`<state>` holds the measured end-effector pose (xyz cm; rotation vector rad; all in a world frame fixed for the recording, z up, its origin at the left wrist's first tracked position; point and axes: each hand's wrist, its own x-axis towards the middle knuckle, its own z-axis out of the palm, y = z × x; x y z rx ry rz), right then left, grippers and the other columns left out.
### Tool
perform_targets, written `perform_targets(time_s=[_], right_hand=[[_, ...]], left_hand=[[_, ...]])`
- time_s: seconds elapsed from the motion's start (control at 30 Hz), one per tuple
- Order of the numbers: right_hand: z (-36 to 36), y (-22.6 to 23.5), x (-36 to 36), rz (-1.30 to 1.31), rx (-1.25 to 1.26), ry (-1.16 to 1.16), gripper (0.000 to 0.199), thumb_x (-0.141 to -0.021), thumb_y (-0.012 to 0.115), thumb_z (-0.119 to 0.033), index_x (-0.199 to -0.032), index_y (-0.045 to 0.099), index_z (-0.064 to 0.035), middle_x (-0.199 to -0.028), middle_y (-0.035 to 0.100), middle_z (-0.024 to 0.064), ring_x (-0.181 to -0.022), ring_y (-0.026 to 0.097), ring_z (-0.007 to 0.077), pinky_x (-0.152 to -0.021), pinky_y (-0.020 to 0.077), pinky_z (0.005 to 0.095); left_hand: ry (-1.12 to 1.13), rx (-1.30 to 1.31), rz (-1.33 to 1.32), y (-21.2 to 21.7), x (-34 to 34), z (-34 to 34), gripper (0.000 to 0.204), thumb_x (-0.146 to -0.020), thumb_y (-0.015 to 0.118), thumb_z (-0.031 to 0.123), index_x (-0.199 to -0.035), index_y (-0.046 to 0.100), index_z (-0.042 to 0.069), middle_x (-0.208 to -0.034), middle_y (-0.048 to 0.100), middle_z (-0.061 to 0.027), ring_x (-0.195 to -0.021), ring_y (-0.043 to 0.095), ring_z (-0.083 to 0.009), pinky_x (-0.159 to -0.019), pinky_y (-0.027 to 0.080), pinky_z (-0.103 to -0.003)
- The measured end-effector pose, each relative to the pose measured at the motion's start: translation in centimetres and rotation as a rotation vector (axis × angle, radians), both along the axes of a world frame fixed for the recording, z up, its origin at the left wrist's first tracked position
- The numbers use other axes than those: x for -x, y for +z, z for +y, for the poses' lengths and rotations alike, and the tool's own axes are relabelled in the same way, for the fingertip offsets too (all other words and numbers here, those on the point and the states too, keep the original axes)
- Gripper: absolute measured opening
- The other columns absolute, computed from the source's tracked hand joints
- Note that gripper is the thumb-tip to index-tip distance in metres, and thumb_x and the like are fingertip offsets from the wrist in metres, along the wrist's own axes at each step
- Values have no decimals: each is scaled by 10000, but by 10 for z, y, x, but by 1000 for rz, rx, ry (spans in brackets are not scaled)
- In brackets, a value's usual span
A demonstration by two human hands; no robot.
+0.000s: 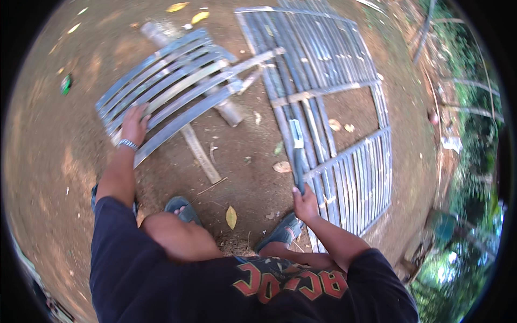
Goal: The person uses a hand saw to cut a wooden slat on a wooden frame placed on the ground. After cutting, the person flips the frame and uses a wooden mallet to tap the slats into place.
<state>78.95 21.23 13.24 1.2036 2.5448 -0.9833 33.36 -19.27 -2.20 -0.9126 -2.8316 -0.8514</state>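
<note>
My left hand [134,125] lies on the near-left end of a small panel of bamboo slats [183,123]. Its fingers look apart on top of the slats, slightly blurred, and their tips are hard to make out. The panel rests across a thick round log [229,112] on the ground. In my right hand [306,203] is a hammer [298,156], gripped by its dark handle with the metal head pointing away from me. The hammer hangs over the left edge of a larger bamboo slat frame [329,156], which has a rectangular opening.
A flat wooden strip [202,155] lies on the dirt below the log. My sandalled feet [283,234] stand apart near the frame. Dry leaves [231,217] are scattered about, and a green object [65,84] lies far left. Plants and poles line the right side.
</note>
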Motion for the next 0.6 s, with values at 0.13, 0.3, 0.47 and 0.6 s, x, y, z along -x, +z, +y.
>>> perform_targets(time_s=[0.13,0.3,0.47,0.6], right_hand=[[-12,-5,20,-93,76,37,416,-1012,646,-415,-1131,632,-17,-860,690,261,-823,701,443,-750,534,520],[-38,3,63,-232,214,34,421,-1028,613,-450,-1113,609,-37,-864,680,239,-842,688,454,-772,529,537],[-37,-11,74,-106,185,145,416,-1039,592,-450,-1129,600,-45,-930,678,243,-895,676,450,-784,521,540],[-36,-11,86,-62,187,104,424,-1036,600,-446,-1132,600,-34,-907,676,249,-869,682,437,-768,523,527]], left_hand=[[48,41,-17,-11,4,-2,422,-917,719,82,-1334,659,85,-1289,667,-180,-1199,601,-399,-1072,465,-472],[53,113,-19,-15,4,-4,415,-943,693,91,-1355,650,87,-1314,660,-180,-1230,591,-402,-1087,458,-473],[55,104,-31,-16,-3,-13,436,-947,685,89,-1380,634,87,-1291,664,-185,-1222,588,-401,-1079,462,-474],[118,156,-12,-21,-5,-14,443,-909,713,76,-1349,681,127,-1275,671,-158,-1185,607,-373,-1040,482,-463]])
